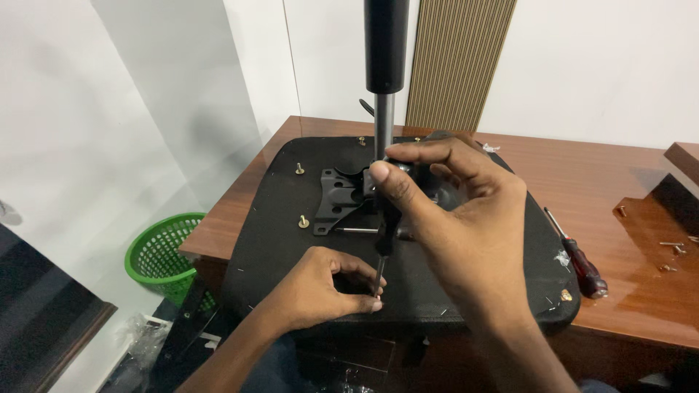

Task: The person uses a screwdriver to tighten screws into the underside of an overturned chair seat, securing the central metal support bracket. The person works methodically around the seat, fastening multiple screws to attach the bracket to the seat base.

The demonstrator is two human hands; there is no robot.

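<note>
My right hand (466, 218) pinches the thin, stiff, probably slippery screwdriver (381, 251) at its handle, upright on the black seat (269, 218), while my left fingers (364, 280) pinch its tip.

Brown wood tabletop (604, 182), glossy. Black seat pad (277, 218) lies on it upside down, covering most of the left and middle and overhanging the near edge. Red-handled screwdriver (579, 258) just right of the pad. Loose screws (673, 247) scattered far right. Small raised wood block (684, 156) at right edge.
</note>
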